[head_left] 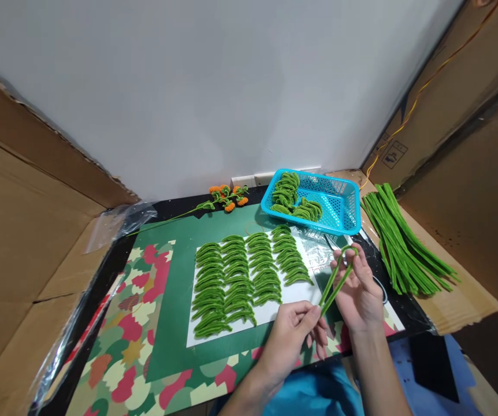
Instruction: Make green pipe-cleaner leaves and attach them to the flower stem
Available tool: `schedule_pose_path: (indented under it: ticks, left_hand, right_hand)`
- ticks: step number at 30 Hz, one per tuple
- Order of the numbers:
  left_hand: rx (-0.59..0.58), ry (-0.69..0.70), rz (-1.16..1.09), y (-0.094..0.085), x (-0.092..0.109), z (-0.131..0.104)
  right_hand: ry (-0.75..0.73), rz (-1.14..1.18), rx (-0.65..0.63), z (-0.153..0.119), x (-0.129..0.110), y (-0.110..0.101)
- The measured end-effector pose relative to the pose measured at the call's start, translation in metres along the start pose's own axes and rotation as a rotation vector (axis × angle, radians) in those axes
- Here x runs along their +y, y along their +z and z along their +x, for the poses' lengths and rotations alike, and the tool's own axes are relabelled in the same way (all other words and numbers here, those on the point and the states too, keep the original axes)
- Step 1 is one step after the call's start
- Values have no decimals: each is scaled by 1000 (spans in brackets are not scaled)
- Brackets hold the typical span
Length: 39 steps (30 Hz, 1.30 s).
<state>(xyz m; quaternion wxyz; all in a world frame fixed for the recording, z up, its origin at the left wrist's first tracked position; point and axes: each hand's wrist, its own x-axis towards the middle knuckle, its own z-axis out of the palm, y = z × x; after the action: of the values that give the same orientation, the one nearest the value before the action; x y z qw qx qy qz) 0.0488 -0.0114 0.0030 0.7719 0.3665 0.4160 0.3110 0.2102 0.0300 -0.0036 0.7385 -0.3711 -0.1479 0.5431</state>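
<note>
A green pipe cleaner (332,287), bent into a long narrow loop, is stretched between my two hands above the front right of the mat. My left hand (294,335) pinches its lower end between thumb and fingers. At the bent upper end, my right hand (359,283) grips the loop with thumb and fingertips, palm turned up. To the left of my hands, a white sheet (266,314) bears several columns of short curved green pipe-cleaner pieces (238,277).
Behind my hands stands a blue basket (344,188) with more green pieces (286,190). Long green pipe cleaners (405,248) lie bundled at the right on cardboard. An orange-flowered stem (229,199) rests at the back of the green mat (168,329). Cardboard walls (28,190) flank the table.
</note>
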Motion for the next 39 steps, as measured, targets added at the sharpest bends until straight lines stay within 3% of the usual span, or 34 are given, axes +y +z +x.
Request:
schedule_pose_path:
  ticks: [10,17,24,29,35,39]
  left_hand:
    - [164,100,-30,-1,-8,-3]
    - [155,131,51,0,-10,-4]
    - [122,187,66,1,-11,-7]
    - [121,201,96,-4,-11,-12]
    - [156,175,127,-7,-14,-20]
    - [181,167,146,-10,-13,-26]
  right_hand:
    - [-43,69,56,3,3,11]
    - [-173,0,150,4,5,3]
    - [-138,50,269,1,3,2]
    - [-86,39,248,-1,0,0]
    - [-53,-188,118,-9,-12,-6]
    - [-178,-575,191,-22,-26,-16]
